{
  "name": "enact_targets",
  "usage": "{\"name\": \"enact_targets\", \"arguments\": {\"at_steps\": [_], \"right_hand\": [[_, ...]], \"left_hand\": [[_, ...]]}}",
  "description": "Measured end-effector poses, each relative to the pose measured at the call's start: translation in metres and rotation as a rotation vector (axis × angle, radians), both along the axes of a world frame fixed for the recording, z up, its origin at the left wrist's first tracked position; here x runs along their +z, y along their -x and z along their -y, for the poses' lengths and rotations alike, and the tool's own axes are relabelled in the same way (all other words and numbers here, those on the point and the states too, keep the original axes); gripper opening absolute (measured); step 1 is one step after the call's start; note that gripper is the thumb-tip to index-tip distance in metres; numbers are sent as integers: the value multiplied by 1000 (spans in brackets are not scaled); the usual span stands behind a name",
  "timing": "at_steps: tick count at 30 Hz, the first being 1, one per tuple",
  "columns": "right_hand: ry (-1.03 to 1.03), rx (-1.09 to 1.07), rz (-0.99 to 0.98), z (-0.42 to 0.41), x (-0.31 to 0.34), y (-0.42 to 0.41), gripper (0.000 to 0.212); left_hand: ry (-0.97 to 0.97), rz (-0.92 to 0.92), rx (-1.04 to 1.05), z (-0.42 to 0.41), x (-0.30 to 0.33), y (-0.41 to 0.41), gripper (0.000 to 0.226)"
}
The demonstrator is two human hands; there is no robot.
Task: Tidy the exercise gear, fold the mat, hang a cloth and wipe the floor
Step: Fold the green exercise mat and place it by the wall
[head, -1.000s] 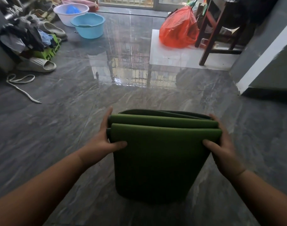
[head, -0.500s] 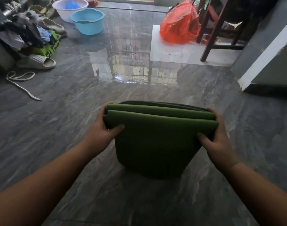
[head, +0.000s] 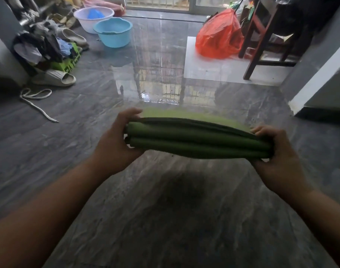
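A green exercise mat (head: 196,142), folded into several layers, is held flat above the grey tiled floor (head: 165,219). Its folded edges face me. My left hand (head: 117,144) grips the left end, fingers curled over the top and thumb under. My right hand (head: 275,157) grips the right end the same way. The mat casts a dark shadow on the floor below it.
At the far left lie a heap of clothes (head: 39,47), pale slippers (head: 55,78), a white cord (head: 35,99), a blue basin (head: 114,31) and a white basin (head: 90,17). An orange plastic bag (head: 219,37) and a wooden chair (head: 261,39) stand at the back right. A wall corner (head: 319,78) juts in on the right.
The mat hung upright from both hands with its lower part down. It has been lifted and tipped flat, so only its folded edges face me.
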State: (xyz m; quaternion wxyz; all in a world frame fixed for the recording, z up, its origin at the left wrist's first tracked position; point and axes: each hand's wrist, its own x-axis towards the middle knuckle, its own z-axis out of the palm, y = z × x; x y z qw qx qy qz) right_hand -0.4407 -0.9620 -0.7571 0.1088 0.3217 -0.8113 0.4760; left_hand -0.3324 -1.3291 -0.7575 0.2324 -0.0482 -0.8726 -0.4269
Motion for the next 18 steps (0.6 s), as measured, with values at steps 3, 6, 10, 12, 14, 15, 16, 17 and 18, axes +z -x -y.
{"name": "enact_targets", "arguments": {"at_steps": [3, 6, 10, 12, 14, 15, 16, 17, 18], "right_hand": [[-181, 79, -135, -14, -27, 0, 32], [-309, 50, -101, -27, -64, -11, 32], [-474, 91, -150, -44, -115, -45, 32], [-536, 180, -194, -52, -140, -68, 34], [-574, 252, -199, -58, -163, -94, 33], [-582, 267, -197, -61, -174, -106, 32], [-583, 273, -193, -67, -186, -119, 31], [-583, 276, -186, -72, -195, -131, 29], [-587, 280, -182, -77, -203, -141, 27]], "left_hand": [[311, -30, -17, 0, -27, -12, 60], [391, 34, -81, -11, -70, -23, 55], [524, 156, -233, -19, -124, -57, 56], [601, 244, -332, -22, -147, -83, 62], [621, 315, -406, -27, -166, -108, 71], [624, 340, -426, -30, -175, -118, 72], [629, 359, -438, -34, -183, -129, 71], [637, 377, -444, -39, -193, -139, 69], [654, 382, -441, -44, -203, -150, 67]]}}
